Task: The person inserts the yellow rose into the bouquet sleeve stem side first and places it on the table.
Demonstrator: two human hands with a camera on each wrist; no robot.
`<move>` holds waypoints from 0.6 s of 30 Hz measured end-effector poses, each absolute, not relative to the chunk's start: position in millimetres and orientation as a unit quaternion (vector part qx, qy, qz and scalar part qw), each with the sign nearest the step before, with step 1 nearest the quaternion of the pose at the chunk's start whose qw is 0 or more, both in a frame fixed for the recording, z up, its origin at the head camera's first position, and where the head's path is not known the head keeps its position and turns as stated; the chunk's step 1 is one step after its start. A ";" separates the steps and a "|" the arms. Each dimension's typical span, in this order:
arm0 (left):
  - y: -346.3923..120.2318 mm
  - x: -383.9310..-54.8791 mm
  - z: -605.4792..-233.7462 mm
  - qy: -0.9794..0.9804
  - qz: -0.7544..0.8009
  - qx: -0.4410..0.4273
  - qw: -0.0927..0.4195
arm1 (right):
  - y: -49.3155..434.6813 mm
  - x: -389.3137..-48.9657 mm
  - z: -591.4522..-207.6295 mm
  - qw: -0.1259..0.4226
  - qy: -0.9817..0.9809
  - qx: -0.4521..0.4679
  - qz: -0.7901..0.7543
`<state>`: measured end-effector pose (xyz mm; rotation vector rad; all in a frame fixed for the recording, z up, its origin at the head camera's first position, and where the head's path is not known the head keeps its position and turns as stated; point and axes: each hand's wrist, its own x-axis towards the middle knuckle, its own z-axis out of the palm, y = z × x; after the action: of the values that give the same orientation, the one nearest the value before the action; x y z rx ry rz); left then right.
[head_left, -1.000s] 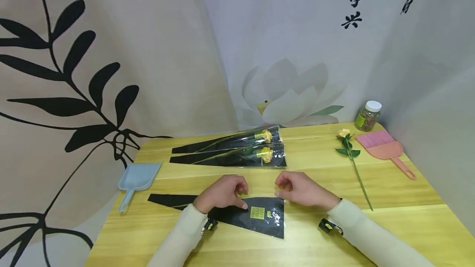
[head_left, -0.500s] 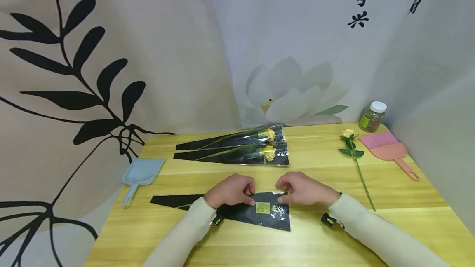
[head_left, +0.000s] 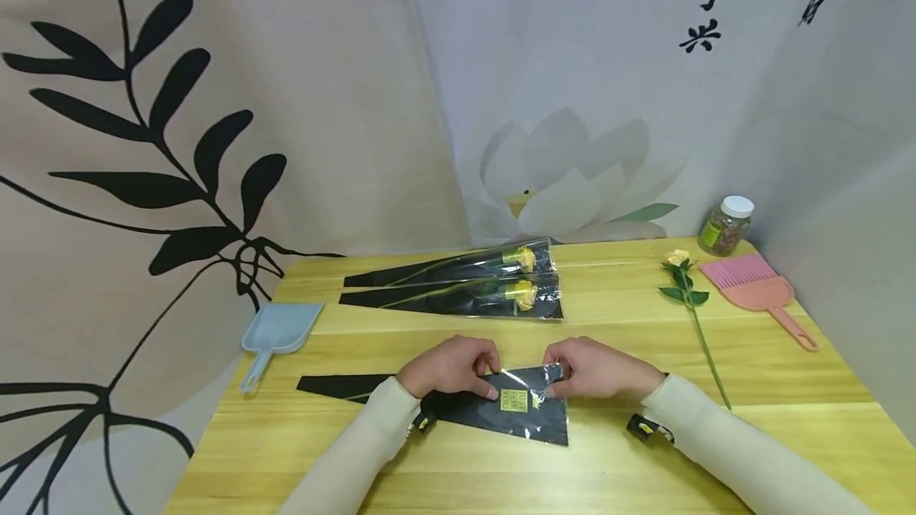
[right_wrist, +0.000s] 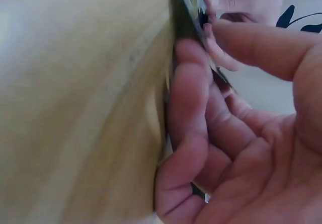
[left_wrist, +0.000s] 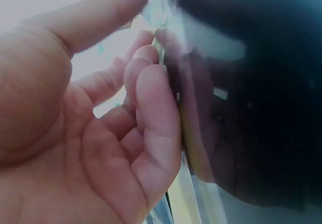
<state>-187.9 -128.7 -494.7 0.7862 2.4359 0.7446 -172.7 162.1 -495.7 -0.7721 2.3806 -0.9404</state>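
A long, tapering black plastic flower sleeve [head_left: 475, 418] with a clear sheen and a gold printed label lies on the table in the head view. A thin stem shows near its narrow left end. My left hand [head_left: 452, 366] pinches its far edge, thumb on top. In the left wrist view the curled fingers [left_wrist: 158, 108] lie along the dark sleeve [left_wrist: 271, 108]. My right hand [head_left: 599, 368] pinches the far right corner, which lifts slightly. In the right wrist view, fingers [right_wrist: 188, 98] sit under the sheet, thumb above. Whether a bloom lies inside is hidden.
Behind lie two sleeved yellow roses [head_left: 525, 295], one beyond the other. A bare yellow rose [head_left: 692, 300] lies to the right, near a pink brush and dustpan [head_left: 758, 291] and a white-lidded jar [head_left: 726, 226]. A blue dustpan [head_left: 281, 327] lies left on the wooden table [head_left: 501, 483].
My right hand has come from just beside the sleeve onto its far right corner, which is now raised a little. The left hand stays on the far edge. The view has shifted slightly.
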 end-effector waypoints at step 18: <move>-133.0 -185.7 -495.9 0.877 0.251 0.327 0.246 | 173.8 -151.8 -497.6 0.252 0.816 -0.255 -0.453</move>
<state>-185.7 -133.0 -495.9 0.8931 2.3924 0.6847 -151.8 173.8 -497.6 -0.6925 2.2210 -1.2323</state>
